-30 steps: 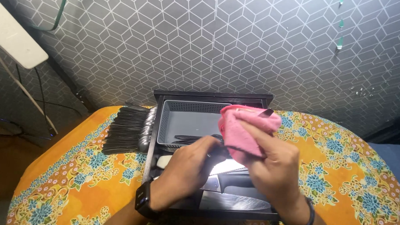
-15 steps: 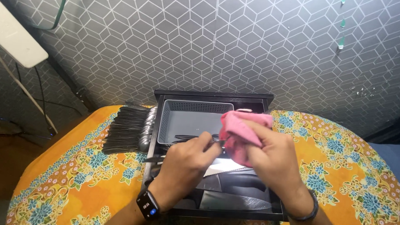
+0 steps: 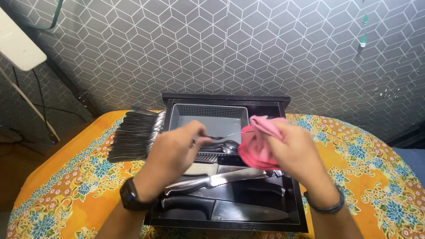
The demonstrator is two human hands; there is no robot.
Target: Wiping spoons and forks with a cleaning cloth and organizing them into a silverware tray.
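Here, over the black tray (image 3: 294,216), left hand (image 3: 173,153) pinches a thin utensil (image 3: 221,137) by its handle, steadying it; right hand (image 3: 291,153) grips pink cloth (image 3: 256,149) around its far end, above the knives (image 3: 220,178).

Soft pink cloth (image 3: 257,147); glossy steel knives (image 3: 220,179) with matt black handles; perforated grey plastic basket (image 3: 208,117); matt black tray (image 3: 294,202); printed fabric covers the worktop (image 3: 375,186).

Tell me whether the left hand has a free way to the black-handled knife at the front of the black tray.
Probably yes: the black-handled knife lies uncovered just under the left hand, though its fingers already pinch a thin utensil.
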